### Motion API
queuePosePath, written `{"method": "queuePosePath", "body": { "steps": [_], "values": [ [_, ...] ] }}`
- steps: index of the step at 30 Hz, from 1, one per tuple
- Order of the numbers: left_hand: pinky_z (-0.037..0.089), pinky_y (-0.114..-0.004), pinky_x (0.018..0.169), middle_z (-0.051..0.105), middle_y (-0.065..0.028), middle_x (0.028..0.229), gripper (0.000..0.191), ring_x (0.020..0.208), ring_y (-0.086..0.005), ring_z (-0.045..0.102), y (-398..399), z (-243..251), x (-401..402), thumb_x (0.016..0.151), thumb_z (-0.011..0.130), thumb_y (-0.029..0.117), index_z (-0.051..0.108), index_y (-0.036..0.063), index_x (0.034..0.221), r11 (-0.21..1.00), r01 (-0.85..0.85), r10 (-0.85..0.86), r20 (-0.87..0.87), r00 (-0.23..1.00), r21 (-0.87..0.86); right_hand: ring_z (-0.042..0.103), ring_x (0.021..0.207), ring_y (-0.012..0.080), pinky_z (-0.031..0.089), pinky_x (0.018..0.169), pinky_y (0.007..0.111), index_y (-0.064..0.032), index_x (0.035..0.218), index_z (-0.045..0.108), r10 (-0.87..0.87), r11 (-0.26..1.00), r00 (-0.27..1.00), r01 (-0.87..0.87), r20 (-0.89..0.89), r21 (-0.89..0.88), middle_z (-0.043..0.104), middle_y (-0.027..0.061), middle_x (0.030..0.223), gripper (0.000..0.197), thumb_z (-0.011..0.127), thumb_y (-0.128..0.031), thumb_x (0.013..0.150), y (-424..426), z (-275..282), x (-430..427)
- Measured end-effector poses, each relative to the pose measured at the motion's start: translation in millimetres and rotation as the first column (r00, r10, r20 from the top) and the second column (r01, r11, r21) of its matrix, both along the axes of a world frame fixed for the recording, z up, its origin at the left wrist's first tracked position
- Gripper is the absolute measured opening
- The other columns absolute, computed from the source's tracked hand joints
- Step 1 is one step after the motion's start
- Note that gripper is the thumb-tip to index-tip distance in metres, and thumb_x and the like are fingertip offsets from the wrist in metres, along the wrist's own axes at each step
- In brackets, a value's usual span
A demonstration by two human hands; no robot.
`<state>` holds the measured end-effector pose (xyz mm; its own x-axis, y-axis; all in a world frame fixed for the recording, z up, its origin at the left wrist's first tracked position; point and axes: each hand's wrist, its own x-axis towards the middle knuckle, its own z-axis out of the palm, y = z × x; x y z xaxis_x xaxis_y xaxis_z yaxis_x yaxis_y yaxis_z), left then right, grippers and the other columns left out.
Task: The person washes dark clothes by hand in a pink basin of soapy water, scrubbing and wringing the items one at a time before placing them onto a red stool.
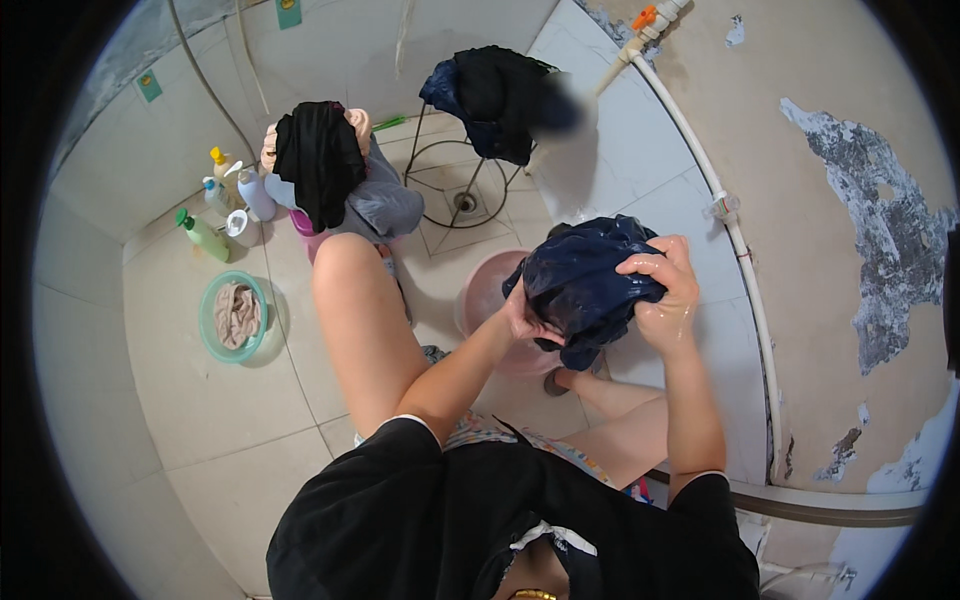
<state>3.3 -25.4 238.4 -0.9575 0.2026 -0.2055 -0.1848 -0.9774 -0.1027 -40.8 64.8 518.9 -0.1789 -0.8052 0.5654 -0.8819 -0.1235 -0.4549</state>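
Note:
A bunched, dripping wet navy blue cloth garment (589, 277) is held up between both hands. My left hand (531, 319) supports it from its left underside, with the fingers partly hidden beneath the fabric. On the other side my right hand (667, 289) grips the cloth, thumb and fingers wet and shiny. Below the garment stands a pink plastic basin (480, 289) on the floor, its right part covered by the cloth. What lies deeper in the basin is hidden.
Dark clothes (495, 94) drape a wire stand over a floor drain (465, 202). Black, pink and grey clothes (322, 165) are heaped at the left. Several pump bottles (255, 193) stand by the wall near a teal basin (206, 330) holding beige cloth (238, 315). A white pipe (694, 142) runs along the right wall.

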Motion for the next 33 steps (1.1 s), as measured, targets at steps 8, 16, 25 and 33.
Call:
{"method": "queuePosePath", "body": {
  "steps": [8, 16, 25, 33],
  "values": [
    [0.04, -0.047, 0.098, 0.049, -0.0171, 0.123, 0.052, 0.112, -0.033, 0.049, 32, 24, -6, 0.089, 0.041, 0.039, 0.045, -0.0007, 0.122, 0.891, -0.373, 0.41, -0.107, 0.906, 0.259, 0.05, 0.082, 0.0192, 0.041, 0.081, 0.023, -0.0008, 0.083, 0.055, -0.073, 0.926, 0.649, 0.326, 0.758, -0.189, 0.048, 0.0065, 0.092, 0.046, 0.032, 0.023, 0.051, 13, -63, 34],
    [0.047, -0.042, 0.089, 0.063, -0.0127, 0.096, 0.035, 0.089, -0.0273, 0.06, 13, 27, -13, 0.087, 0.047, 0.034, 0.061, 0.0031, 0.095, 0.817, -0.529, 0.547, -0.017, 0.837, 0.231, 0.058, 0.08, 0.0162, 0.051, 0.074, 0.03, -0.006, 0.1, 0.052, -0.121, 0.822, -0.033, 0.556, 0.992, 0.119, 0.056, 0.005, 0.089, 0.032, 0.054, 0.011, 0.073, 86, -79, 8],
    [0.047, -0.043, 0.088, 0.063, -0.0132, 0.098, 0.035, 0.091, -0.0298, 0.06, -3, 35, -3, 0.083, 0.048, 0.032, 0.061, 0.0031, 0.097, 0.84, -0.535, 0.532, 0.055, 0.845, 0.093, 0.059, 0.079, 0.0171, 0.051, 0.069, 0.031, -0.002, 0.102, 0.055, -0.4, 0.881, -0.335, 0.116, 0.853, 0.458, 0.06, 0.0072, 0.094, 0.023, 0.045, -0.014, 0.085, 114, -153, -75],
    [0.05, -0.044, 0.082, 0.064, -0.0136, 0.094, 0.029, 0.088, -0.03, 0.061, -10, 52, 12, 0.078, 0.05, 0.026, 0.061, 0.0033, 0.093, 0.885, -0.458, 0.466, 0.128, 0.876, -0.087, 0.058, 0.097, 0.0217, 0.047, 0.085, 0.04, -0.0067, 0.105, 0.058, -0.228, 0.957, -0.724, -0.045, 0.651, 0.285, 0.061, 0.0062, 0.107, 0.026, 0.046, -0.022, 0.088, 121, -211, -55]
  ]
}}
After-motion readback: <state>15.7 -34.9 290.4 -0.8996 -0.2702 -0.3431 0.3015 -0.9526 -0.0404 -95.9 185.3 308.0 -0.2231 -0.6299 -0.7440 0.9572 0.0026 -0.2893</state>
